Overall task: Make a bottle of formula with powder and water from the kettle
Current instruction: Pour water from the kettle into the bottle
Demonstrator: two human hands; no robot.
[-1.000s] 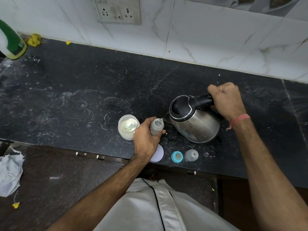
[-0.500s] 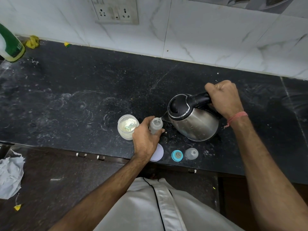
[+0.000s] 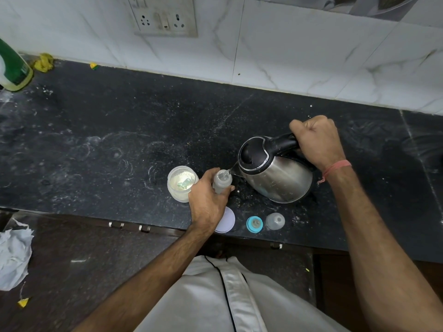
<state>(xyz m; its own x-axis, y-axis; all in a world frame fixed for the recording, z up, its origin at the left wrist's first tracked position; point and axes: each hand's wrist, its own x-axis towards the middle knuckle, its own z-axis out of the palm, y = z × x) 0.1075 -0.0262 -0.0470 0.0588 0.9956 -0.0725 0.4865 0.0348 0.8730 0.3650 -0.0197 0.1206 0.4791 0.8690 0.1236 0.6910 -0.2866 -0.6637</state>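
Note:
A small clear baby bottle (image 3: 221, 180) stands uncapped on the black counter (image 3: 107, 144). My left hand (image 3: 207, 202) grips its body. My right hand (image 3: 316, 140) grips the black handle of a steel kettle (image 3: 275, 173), which is tilted left with its spout over the bottle's mouth; a thin stream of water runs into the bottle. An open white jar of formula powder (image 3: 182, 183) with a pale scoop inside stands just left of the bottle. Near the front edge lie the jar's white lid (image 3: 226, 220), the blue teat ring (image 3: 254, 224) and the clear bottle cap (image 3: 275, 221).
A green and white bottle (image 3: 13, 68) stands at the far left by the tiled wall. A wall socket (image 3: 165, 17) sits above the counter. Crumpled white paper (image 3: 13, 257) lies on the floor at the lower left. Spilled powder dusts the counter.
The view has shifted slightly. Both hands keep their grips and the kettle stays tilted over the bottle, pouring.

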